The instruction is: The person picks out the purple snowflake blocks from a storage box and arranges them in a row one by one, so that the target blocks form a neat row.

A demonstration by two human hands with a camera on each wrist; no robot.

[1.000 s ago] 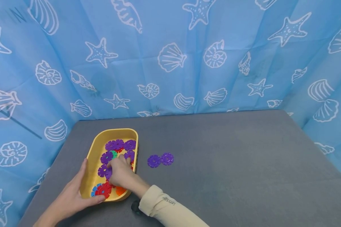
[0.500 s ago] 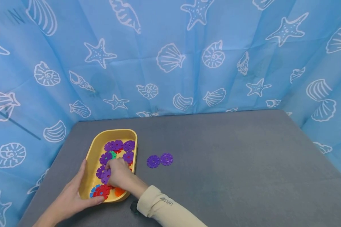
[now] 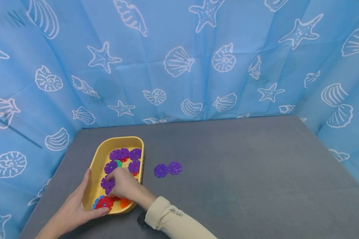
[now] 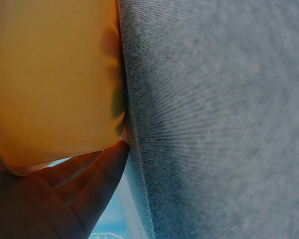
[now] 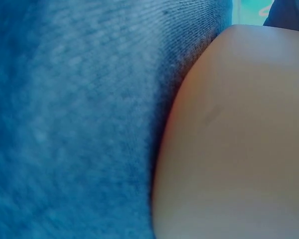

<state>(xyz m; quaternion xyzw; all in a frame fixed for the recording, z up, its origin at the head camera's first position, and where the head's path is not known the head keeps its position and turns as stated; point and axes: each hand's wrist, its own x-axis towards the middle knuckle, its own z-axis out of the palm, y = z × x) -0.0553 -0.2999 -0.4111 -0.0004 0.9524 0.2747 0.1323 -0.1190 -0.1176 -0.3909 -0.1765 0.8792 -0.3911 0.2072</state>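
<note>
A yellow plastic bin (image 3: 97, 156) stands at the left of the grey table, holding flower-shaped interlocking discs. My left hand (image 3: 73, 207) holds its near left corner, thumb on the front rim and fingers along the outer side. In the left wrist view the fingers (image 4: 97, 184) lie against the bin wall (image 4: 50, 89). My right hand (image 3: 124, 184) reaches inside, beside a purple disc (image 3: 108, 186); whether its fingertips pinch one is unclear. A red disc (image 3: 104, 203) lies near the left thumb, and an orange disc (image 3: 125, 202) beneath the right wrist.
Two purple discs, a left one (image 3: 161, 170) and a right one (image 3: 175, 168), lie touching on the table (image 3: 242, 179) right of the bin. A blue shell-patterned curtain (image 3: 179, 83) hangs behind. The bin's outer wall (image 5: 234, 139) fills much of the right wrist view.
Inside the bin, my right hand has shifted slightly, its index finger and thumb spreading apart beside the purple discs, which moved a little. My left hand stays at the corner.
</note>
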